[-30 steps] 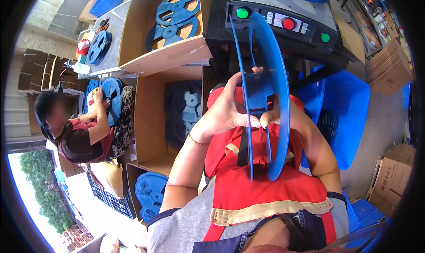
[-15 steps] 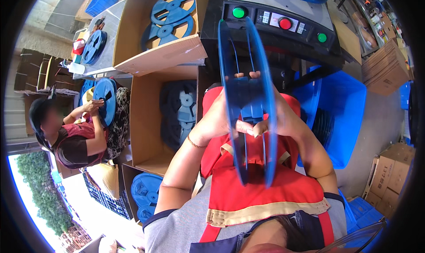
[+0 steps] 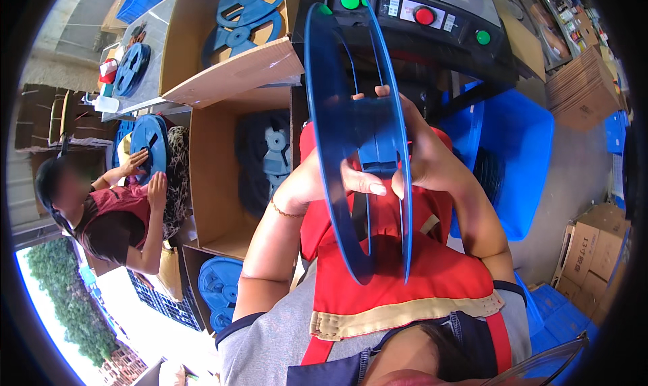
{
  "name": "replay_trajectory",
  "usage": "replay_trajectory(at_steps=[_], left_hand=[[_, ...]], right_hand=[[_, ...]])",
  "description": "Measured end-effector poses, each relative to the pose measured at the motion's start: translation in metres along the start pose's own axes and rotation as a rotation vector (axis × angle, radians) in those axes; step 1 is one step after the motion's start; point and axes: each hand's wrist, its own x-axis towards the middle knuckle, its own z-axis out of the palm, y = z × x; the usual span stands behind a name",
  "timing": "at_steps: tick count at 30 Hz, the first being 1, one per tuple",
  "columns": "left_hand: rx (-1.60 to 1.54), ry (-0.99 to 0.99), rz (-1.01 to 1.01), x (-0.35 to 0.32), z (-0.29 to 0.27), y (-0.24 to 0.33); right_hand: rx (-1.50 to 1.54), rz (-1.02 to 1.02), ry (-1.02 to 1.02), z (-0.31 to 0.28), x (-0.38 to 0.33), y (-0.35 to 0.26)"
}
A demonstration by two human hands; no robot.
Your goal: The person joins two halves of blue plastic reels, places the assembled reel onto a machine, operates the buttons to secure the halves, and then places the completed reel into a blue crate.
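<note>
Head view: your left hand (image 3: 305,178) and right hand (image 3: 430,155) are gripping the blue plastic reel (image 3: 359,138) near its hub (image 3: 378,148), before your red apron (image 3: 432,274); it's probably feeling light, stiff, slick, the hub likely offering firmer hold than the flanges (image 3: 322,102).

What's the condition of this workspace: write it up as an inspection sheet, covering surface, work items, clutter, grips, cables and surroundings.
Surface: grey side table at upper left, bearing stacked reels.
Work items: blue reel held above the lap, flanges nearly edge-on; blue reel parts in the upper cardboard box.
Clutter: small red and white items on the side table.
Left grip: holding the reel's left side, thumb showing between the flanges.
Right grip: holding its right side.
Cables: nothing seen.
Surroundings: control panel ahead; blue bin at right; co-worker at left with hands at another reel.
</note>
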Motion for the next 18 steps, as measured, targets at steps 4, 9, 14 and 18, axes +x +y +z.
replay_trajectory(at_steps=[4,9,14,18], left_hand=[[0.019,-0.031,-0.081,-0.002,0.004,0.012],[0.033,0.026,-0.245,-0.003,0.000,0.015],[0.067,0.073,-0.134,-0.004,0.007,0.019],[-0.009,0.125,-0.104,-0.002,0.012,0.016]], right_hand=[[-0.153,0.040,0.014,-0.005,-0.003,0.000],[-0.206,0.063,0.033,-0.002,-0.003,-0.006],[-0.222,0.079,0.041,-0.002,-0.002,-0.011],[-0.247,0.037,0.046,-0.003,-0.002,-0.008]])
